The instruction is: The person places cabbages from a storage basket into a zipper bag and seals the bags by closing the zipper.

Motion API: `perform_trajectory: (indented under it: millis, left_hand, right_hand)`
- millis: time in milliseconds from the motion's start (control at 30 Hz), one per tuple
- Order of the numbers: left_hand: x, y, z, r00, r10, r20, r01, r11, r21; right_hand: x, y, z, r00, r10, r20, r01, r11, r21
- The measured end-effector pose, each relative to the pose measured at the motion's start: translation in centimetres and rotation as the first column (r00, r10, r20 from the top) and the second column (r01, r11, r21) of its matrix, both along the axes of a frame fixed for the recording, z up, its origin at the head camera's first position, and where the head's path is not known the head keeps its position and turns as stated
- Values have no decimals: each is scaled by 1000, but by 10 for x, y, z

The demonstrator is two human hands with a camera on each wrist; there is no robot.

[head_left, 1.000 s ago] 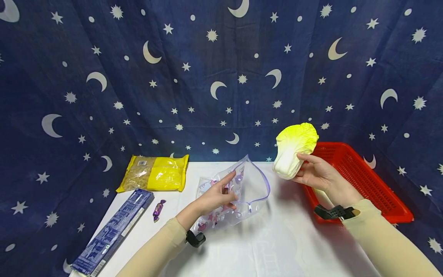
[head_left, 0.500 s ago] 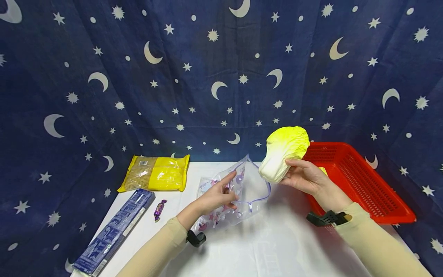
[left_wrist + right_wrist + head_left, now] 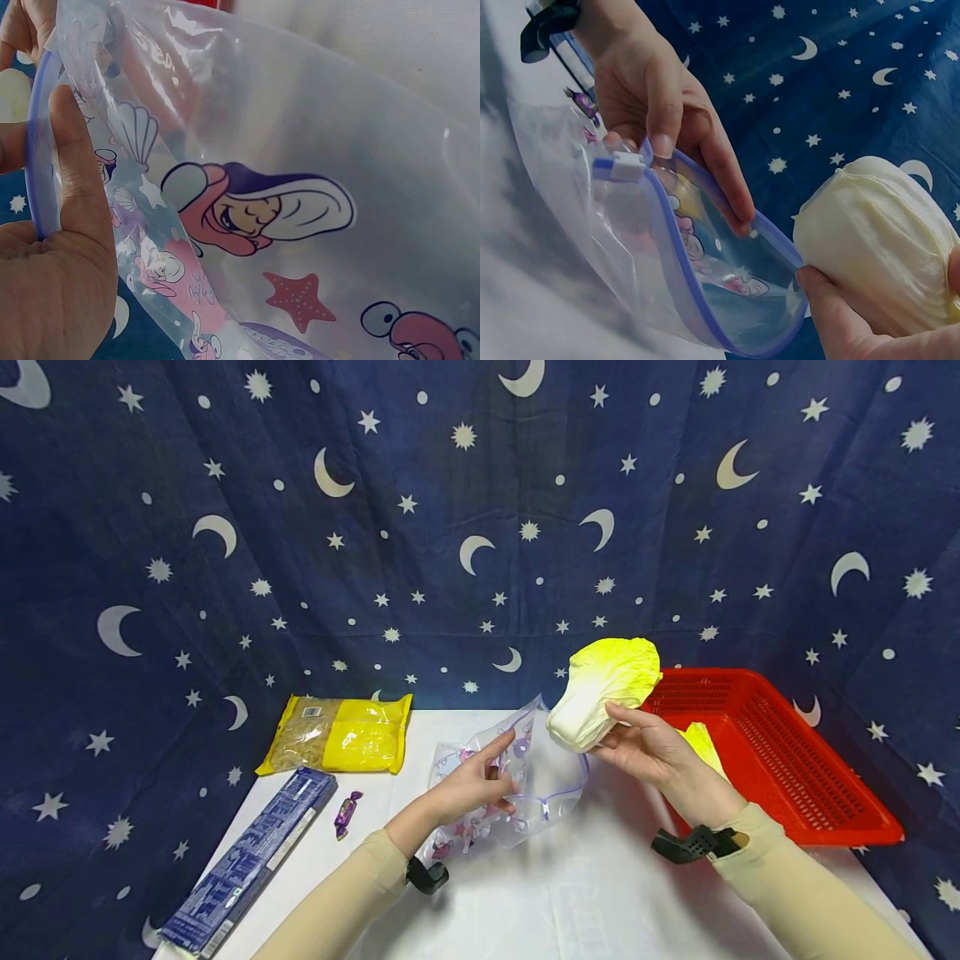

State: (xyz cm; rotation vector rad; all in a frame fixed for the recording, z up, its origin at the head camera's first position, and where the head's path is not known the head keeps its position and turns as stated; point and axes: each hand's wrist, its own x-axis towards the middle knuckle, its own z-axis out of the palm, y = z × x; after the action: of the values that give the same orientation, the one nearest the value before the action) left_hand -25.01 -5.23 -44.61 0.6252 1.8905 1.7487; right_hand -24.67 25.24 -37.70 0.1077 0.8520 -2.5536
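My right hand [image 3: 648, 752] grips a napa cabbage [image 3: 603, 689] by its side, thumb in front, its yellow leafy end pointing up and right. Its pale base slants down toward the mouth of a clear zip bag [image 3: 480, 835] printed with pink cartoon figures. My left hand [image 3: 472, 789] holds the bag by its purple zip edge, index finger stretched along the rim. The right wrist view shows the bag's mouth spread wide, the white slider [image 3: 628, 166] near the left thumb and the cabbage [image 3: 874, 240] just beside the rim.
At the right stands a red plastic basket [image 3: 810, 777] with another yellow leafy piece [image 3: 701, 743] inside. On the left lie a yellow packet [image 3: 363, 735], a long blue box [image 3: 251, 860] and a purple wrapped candy [image 3: 347, 814]. A starry curtain [image 3: 420, 568] hangs behind.
My right hand has carried the cabbage left from the basket to the bag's mouth, uncovering the yellow piece in the basket. My left hand stays on the bag.
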Motion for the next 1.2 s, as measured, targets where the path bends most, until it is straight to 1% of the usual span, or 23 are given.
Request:
perform_trajectory:
  millis: [100, 233, 367, 567, 700, 867, 1033, 1200]
  left_hand:
    - [0, 1, -1, 1000, 2, 8, -2, 1000, 3]
    - [-1, 1, -1, 1000, -3, 13, 3, 1000, 17]
    - [-1, 3, -3, 1000, -9, 20, 8, 999, 35]
    - [-2, 5, -2, 1000, 0, 15, 0, 1000, 25]
    - [-3, 6, -1, 1000, 4, 3, -4, 1000, 10]
    - [-2, 8, 1, 1000, 5, -4, -5, 1000, 3]
    - [-2, 11, 1, 1000, 15, -6, -15, 1000, 7]
    - [-3, 14, 1, 999, 32, -34, -33, 999, -4]
  right_hand:
    - [1, -3, -1, 1000, 2, -14, -2, 1000, 25]
    - [3, -8, -4, 998, 3, -60, 5, 993, 122]
    - [4, -12, -6, 996, -10, -93, 29, 978, 207]
    - [5, -18, -9, 993, -46, -107, 70, 972, 226]
    - [6, -22, -10, 989, -65, -133, 97, 962, 256]
    - [9, -26, -13, 980, -67, -189, 129, 932, 338]
    - [10, -29, -16, 973, -62, -223, 152, 899, 412]
    - [11, -31, -20, 961, -58, -272, 189, 853, 486]
